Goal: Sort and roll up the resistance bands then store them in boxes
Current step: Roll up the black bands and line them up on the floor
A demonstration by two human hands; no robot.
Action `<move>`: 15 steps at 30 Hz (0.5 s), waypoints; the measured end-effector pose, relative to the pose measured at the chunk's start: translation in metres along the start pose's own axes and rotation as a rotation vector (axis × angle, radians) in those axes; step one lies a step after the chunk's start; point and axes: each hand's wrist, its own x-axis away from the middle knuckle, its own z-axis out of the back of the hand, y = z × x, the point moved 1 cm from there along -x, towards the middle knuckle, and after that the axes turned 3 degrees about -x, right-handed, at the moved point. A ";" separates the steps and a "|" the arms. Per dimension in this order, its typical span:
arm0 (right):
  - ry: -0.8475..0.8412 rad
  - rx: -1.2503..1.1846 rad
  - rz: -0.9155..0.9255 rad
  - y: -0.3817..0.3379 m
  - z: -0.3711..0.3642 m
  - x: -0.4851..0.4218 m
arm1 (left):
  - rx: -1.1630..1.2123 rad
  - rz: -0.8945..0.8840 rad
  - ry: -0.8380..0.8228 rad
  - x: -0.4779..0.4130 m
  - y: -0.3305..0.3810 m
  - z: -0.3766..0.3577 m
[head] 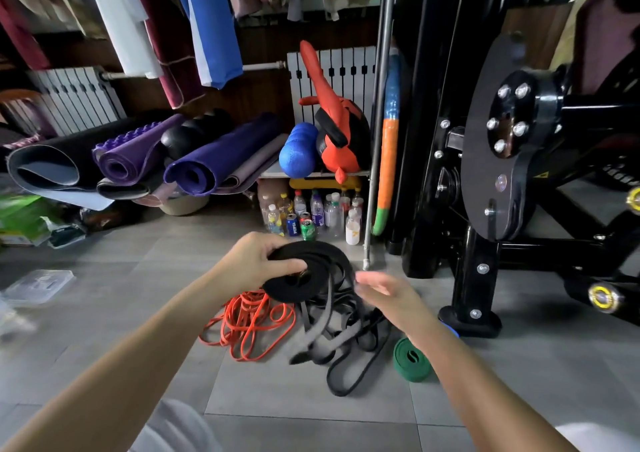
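My left hand (258,261) grips a partly rolled black resistance band (313,271), held above the floor with its loose tail hanging down. My right hand (384,290) is blurred, fingers apart, just right of the roll and beside the hanging strands; whether it touches them I cannot tell. Below lies a heap of loose black bands (341,351) on the tiles. A tangle of thin orange bands (249,323) lies to its left. A rolled green band (412,358) rests on the floor to the right, under my right wrist.
A clear plastic box (38,285) lies on the floor at far left. Bottles and cans (311,216) stand against the wall under a shelf. Rolled mats (138,161) are stacked at left. A black exercise machine (502,174) with its foot (471,320) fills the right.
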 end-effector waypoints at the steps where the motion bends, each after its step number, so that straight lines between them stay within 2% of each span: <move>1: -0.079 -0.043 0.072 -0.014 -0.007 -0.002 | -0.007 -0.020 -0.017 -0.001 0.003 -0.004; 3: -0.181 -0.105 0.176 -0.030 -0.017 -0.005 | -0.037 -0.047 -0.036 -0.004 0.006 -0.008; 6: -0.096 -0.041 0.276 -0.039 -0.020 -0.011 | -0.027 -0.050 -0.047 -0.003 0.007 -0.003; 15: -0.145 0.006 0.327 -0.047 -0.013 -0.007 | 0.030 -0.038 -0.096 0.005 0.006 0.001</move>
